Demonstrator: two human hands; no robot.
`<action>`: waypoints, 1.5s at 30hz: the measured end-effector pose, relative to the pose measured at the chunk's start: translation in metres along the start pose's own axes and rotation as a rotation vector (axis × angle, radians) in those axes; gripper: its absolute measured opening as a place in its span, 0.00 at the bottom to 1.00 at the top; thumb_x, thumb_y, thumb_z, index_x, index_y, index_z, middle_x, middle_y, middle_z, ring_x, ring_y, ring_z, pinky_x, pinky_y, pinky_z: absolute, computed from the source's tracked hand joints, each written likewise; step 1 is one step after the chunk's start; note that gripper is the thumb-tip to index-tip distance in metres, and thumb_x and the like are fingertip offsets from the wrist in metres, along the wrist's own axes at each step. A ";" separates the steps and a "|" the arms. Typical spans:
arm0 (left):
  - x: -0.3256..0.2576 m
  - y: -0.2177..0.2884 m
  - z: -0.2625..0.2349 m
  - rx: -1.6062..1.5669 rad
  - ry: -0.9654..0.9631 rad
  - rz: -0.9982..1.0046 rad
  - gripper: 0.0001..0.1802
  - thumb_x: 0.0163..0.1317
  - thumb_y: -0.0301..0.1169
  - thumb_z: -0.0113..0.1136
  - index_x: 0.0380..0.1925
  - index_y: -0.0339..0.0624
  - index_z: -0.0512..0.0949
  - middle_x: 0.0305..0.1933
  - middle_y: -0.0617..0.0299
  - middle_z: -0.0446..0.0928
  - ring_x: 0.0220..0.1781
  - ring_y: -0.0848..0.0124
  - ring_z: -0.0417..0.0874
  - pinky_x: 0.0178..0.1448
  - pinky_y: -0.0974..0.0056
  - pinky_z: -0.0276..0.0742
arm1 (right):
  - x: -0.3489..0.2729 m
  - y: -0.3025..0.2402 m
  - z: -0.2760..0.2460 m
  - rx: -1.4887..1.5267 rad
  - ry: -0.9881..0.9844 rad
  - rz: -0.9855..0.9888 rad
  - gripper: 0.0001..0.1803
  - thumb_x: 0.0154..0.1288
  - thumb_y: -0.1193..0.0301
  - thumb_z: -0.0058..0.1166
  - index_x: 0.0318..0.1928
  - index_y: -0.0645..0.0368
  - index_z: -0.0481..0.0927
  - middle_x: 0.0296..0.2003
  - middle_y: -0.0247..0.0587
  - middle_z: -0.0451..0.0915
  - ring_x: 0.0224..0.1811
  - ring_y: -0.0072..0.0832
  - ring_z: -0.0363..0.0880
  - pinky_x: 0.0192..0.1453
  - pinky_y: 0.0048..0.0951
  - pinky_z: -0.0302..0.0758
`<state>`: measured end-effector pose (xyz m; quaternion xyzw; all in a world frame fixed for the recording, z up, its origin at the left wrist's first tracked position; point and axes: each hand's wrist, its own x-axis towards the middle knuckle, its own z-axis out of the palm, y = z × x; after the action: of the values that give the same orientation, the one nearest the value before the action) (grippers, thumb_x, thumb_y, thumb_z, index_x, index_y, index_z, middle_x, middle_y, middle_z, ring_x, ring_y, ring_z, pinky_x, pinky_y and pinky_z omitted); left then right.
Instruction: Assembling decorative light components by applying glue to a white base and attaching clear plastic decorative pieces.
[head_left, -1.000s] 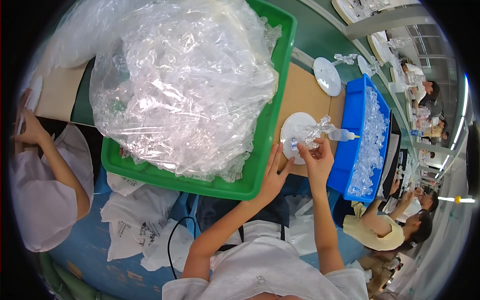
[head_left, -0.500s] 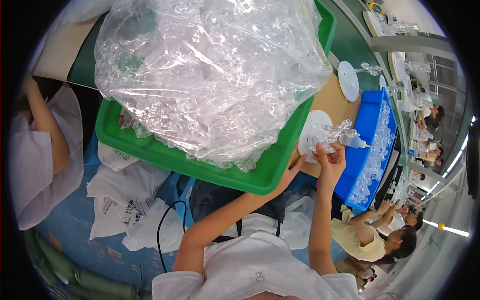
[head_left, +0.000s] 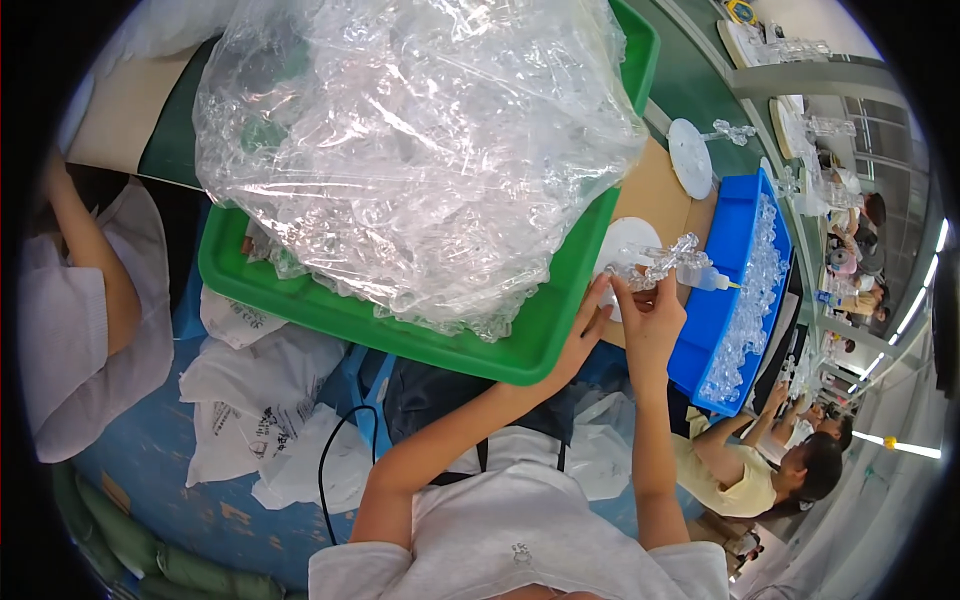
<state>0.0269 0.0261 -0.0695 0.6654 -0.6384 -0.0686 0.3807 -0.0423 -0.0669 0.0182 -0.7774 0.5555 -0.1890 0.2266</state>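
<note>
My right hand (head_left: 655, 318) is closed in a pinch on a small clear plastic piece (head_left: 628, 272). Beside it, the fingertips of my left hand (head_left: 580, 345) come up close to the same spot, fingers bent together; the tray rim is near that wrist, and what they hold is too small to make out. Both hands are over the near edge of a white round disc (head_left: 632, 236). A cluster of clear plastic parts (head_left: 678, 256) stands above the disc. Just right of my right fingers is a translucent squeeze bottle (head_left: 702, 277) with a yellow tip.
A green tray (head_left: 530, 365) bears a big clear bag (head_left: 420, 150) of plastic parts. To the right, a blue bin (head_left: 715, 290) holds many clear pieces. Another white disc (head_left: 690, 160) stands farther back. White plastic bags (head_left: 265, 380) lie below left. Other people sit left and right.
My right hand has shifted slightly left and down, bringing its fingertips close to those of my left hand. The whole view has moved a little.
</note>
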 end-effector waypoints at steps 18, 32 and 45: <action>0.021 0.000 -0.020 -0.064 -0.207 0.092 0.23 0.59 0.43 0.58 0.49 0.41 0.76 0.69 0.38 0.57 0.72 0.47 0.56 0.70 0.44 0.52 | 0.150 -0.060 -0.126 0.150 0.000 -0.406 0.14 0.61 0.71 0.58 0.48 0.60 0.79 0.39 0.41 0.83 0.41 0.26 0.82 0.43 0.25 0.77; 0.016 0.000 -0.016 -0.002 -0.284 0.053 0.22 0.60 0.44 0.59 0.53 0.48 0.76 0.66 0.39 0.62 0.71 0.47 0.58 0.67 0.42 0.57 | 0.439 -0.117 0.025 -0.358 0.260 -0.363 0.10 0.49 0.68 0.56 0.32 0.57 0.84 0.33 0.51 0.82 0.39 0.45 0.83 0.38 0.44 0.80; 0.023 -0.002 -0.017 0.051 -0.295 0.071 0.22 0.60 0.40 0.59 0.52 0.42 0.76 0.69 0.38 0.57 0.72 0.44 0.56 0.69 0.42 0.54 | 0.255 -0.013 -0.103 -0.231 -0.337 -0.882 0.12 0.56 0.57 0.57 0.38 0.46 0.79 0.30 0.41 0.82 0.34 0.43 0.81 0.35 0.43 0.76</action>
<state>0.0427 0.0124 -0.0495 0.6345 -0.7121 -0.1359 0.2679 -0.0093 -0.3201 0.1210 -0.9786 0.1461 -0.0754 0.1239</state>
